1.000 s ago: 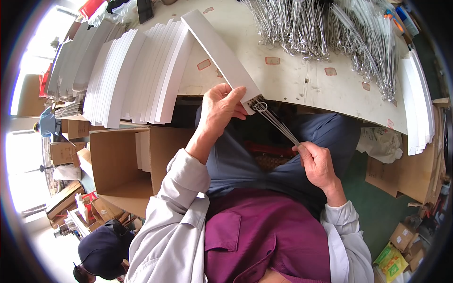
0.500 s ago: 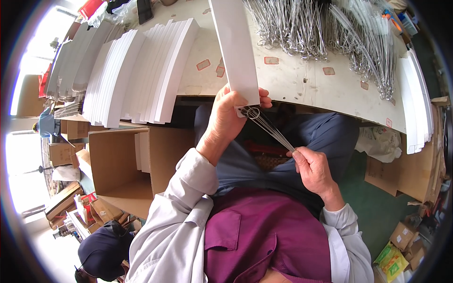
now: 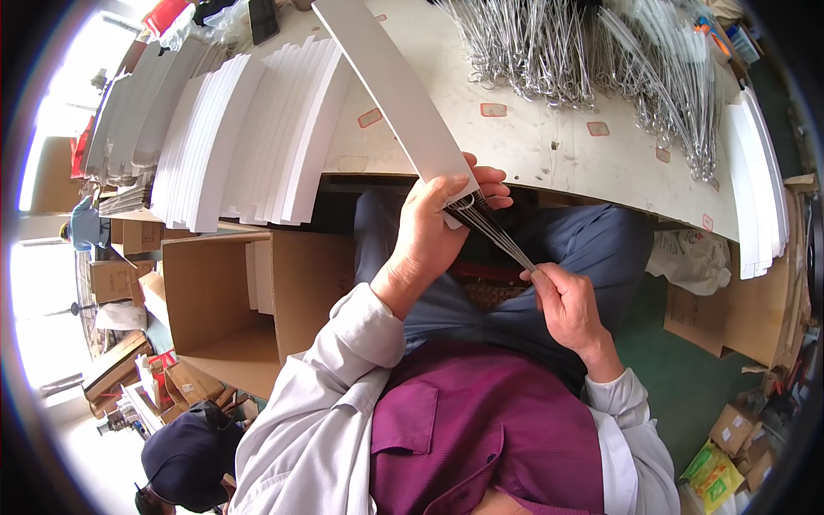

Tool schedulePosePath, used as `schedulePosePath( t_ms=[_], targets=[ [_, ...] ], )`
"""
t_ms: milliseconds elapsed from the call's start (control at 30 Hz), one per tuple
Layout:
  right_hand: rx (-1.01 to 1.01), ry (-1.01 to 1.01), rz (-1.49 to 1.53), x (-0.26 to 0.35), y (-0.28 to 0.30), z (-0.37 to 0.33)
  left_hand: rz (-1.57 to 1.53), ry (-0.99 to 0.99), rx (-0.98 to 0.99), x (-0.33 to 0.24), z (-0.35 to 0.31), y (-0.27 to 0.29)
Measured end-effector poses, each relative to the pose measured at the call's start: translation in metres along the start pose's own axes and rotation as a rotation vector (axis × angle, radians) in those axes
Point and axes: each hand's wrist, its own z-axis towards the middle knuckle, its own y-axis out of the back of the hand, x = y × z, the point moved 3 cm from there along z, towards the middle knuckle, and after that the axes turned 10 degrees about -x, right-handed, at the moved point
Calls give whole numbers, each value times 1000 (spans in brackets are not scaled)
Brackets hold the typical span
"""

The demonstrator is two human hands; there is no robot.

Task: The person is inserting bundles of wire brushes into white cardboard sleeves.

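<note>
White cardboard makes the narrow box, which the left hand is grasping at its near end, the thumb on top and the fingers coming out at the right side. From this hand the box rises obliquely, away and to the left, above the table. The right hand, lower and to the right of the left one, pinches between thumb and fingers the end of a thin metal bundle. This bundle goes up to the box's near end; how deep it is inside, I cannot tell. Left of the left hand, many similar white boxes stand in a row, and below them is an open brown carton. Beyond the right hand, on the table's far part, lies a heap of wire pieces.
</note>
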Motion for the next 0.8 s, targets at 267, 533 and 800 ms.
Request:
schedulePosePath(
  t_ms=[267, 533, 800],
  targets=[
    [-24, 43, -26, 5, 5, 9, 14, -130, -68, -10, 7, -8],
    [-96, 213, -251, 8, 8, 7, 43, -127, -114, -3, 6, -6],
    [47, 62, -157, 9, 13, 10, 114, -185, -107, -1, 3, -6]
  ],
)
